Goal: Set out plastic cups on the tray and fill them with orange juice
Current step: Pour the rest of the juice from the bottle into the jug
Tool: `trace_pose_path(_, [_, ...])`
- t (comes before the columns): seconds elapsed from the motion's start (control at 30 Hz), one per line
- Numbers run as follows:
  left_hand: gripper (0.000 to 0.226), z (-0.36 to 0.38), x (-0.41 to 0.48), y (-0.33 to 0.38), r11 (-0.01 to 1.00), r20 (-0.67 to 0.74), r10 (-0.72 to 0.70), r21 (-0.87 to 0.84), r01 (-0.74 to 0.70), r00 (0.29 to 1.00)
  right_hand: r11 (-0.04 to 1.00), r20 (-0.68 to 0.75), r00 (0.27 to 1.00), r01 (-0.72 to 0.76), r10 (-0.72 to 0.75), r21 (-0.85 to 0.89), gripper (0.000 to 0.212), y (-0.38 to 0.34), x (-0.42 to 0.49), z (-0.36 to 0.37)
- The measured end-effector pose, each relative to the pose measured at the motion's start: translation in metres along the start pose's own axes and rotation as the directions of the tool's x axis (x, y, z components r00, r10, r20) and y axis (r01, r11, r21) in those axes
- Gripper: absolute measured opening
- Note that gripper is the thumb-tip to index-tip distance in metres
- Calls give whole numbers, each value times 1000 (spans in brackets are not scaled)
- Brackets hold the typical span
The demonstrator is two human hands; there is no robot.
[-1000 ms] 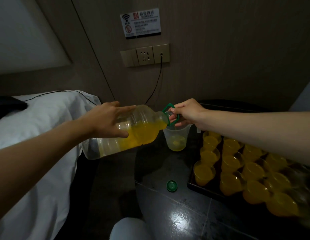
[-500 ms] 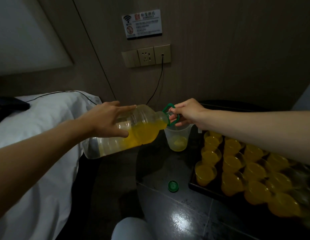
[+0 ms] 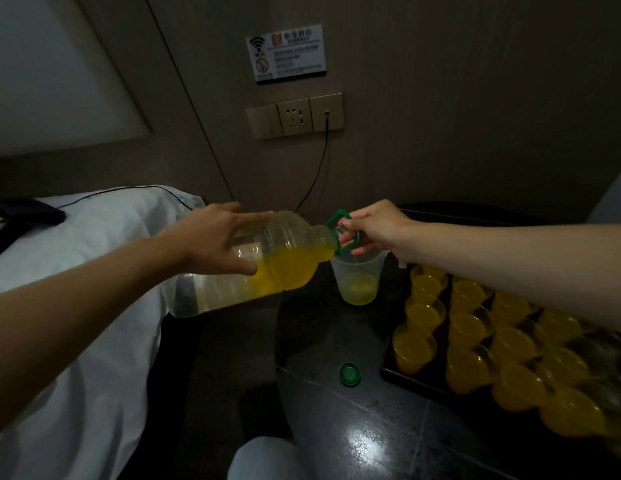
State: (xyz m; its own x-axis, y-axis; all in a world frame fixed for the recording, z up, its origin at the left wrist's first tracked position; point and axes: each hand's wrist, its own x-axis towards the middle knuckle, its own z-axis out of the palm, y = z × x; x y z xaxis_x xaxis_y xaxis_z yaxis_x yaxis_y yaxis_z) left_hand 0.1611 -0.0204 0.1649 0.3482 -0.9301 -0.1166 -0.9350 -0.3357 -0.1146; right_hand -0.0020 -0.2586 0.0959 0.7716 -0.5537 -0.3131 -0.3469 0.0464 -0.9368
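A large clear plastic bottle (image 3: 288, 268) with orange juice in its lower side lies tilted nearly flat, its neck over a clear measuring jug (image 3: 358, 278) that has a little juice at the bottom. My left hand (image 3: 212, 242) grips the bottle's body from above. My right hand (image 3: 375, 226) grips the green handle (image 3: 340, 220) at the neck. At the right, a dark tray (image 3: 388, 370) carries several plastic cups (image 3: 414, 348) filled with juice.
The green bottle cap (image 3: 350, 374) lies on the dark glossy table (image 3: 371, 441), between jug and tray. A white-covered bed (image 3: 77, 271) fills the left. A wall socket (image 3: 295, 116) with a black cable hangs behind. My knee (image 3: 264, 459) shows at the bottom.
Bottle and both hands have hardly moved. The juice level in the jug looks slightly higher.
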Motion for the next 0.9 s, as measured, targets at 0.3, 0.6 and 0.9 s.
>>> trace_pose_path(0.3, [111, -2, 4, 2, 1000, 17, 3, 25, -3, 1000, 1000, -21, 1000, -3, 3, 3, 19, 3, 0, 0])
trace_pose_path(0.6, [110, -2, 4, 1, 1000, 17, 9, 23, -9, 1000, 1000, -4, 1000, 13, -13, -16, 19, 3, -2, -1])
trace_pose_path(0.9, [111, -2, 3, -1, 1000, 14, 10, 26, -11, 1000, 999, -5, 1000, 27, -27, -27, 18, 6, 2, 0])
